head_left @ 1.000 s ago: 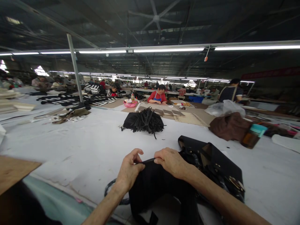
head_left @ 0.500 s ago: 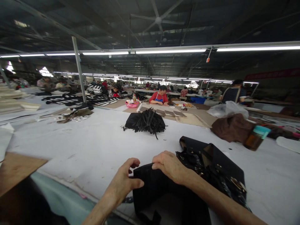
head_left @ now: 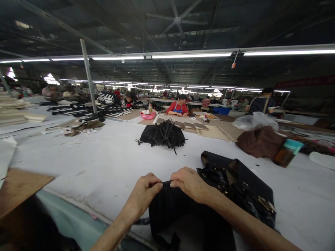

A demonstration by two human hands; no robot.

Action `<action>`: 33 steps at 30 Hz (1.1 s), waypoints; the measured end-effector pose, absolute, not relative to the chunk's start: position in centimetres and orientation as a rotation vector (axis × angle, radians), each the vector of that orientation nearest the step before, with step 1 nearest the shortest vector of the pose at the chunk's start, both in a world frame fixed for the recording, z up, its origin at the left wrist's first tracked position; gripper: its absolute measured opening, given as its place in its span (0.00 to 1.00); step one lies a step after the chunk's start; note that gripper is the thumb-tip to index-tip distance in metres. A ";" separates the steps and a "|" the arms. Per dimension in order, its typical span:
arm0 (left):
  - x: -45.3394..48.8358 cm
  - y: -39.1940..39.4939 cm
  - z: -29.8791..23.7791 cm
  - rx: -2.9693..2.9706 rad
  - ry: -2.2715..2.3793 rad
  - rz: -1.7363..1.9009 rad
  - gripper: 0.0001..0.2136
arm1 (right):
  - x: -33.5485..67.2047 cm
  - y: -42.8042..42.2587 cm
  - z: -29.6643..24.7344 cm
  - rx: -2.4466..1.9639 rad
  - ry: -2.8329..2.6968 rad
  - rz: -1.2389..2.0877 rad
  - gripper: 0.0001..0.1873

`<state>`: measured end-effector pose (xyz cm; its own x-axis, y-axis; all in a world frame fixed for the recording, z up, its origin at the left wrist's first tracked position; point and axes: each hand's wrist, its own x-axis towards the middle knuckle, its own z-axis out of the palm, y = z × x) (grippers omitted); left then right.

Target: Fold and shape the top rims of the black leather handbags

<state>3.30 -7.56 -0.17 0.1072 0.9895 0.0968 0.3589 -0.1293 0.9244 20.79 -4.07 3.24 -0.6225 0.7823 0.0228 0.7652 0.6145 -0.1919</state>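
Note:
A black bag [head_left: 167, 209] is at the table's near edge, its open side toward me and a paler lining showing low inside. Thumb and fingers of my left hand [head_left: 146, 190] pinch its upper rim near the left corner. Just to the right, my right hand [head_left: 190, 184] grips the same rim, thumb on the near side. The bag's right part is hidden behind my right forearm. Beyond that forearm lie more black bags [head_left: 248, 177] with gold-coloured metal fittings and straps.
A heap of black strips [head_left: 167, 134] lies mid-table. At right are a brown cloth bundle [head_left: 261, 141] and a teal-lidded jar [head_left: 288, 153]. Brown board [head_left: 23, 184] is at the left edge. A person in red [head_left: 178, 108] sits across the table; a post [head_left: 88, 76] rises at left.
My left hand has moved up and right, and its separated thumb and fingers have closed on the bag's rim. My right hand keeps nearly the same place on the rim.

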 end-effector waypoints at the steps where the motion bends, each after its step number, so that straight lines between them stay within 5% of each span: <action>1: 3.3 -7.5 0.0 1.612 1.353 1.018 0.09 | 20.8 -4.1 3.3 -1.316 -2.733 0.261 0.13; 23: 2.5 -10.2 -0.7 2.011 1.566 1.128 0.14 | 18.0 -3.9 3.8 -0.962 -2.909 0.073 0.16; 33: 0.8 -10.6 -1.6 2.052 1.682 0.820 0.13 | 17.1 -3.4 2.1 -0.777 -2.956 0.147 0.18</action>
<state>0.81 -10.58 -1.64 0.1221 0.9709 0.2061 0.7606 -0.2249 0.6090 17.08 -3.42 2.11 -0.8680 0.4937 0.0543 0.4859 0.8667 -0.1131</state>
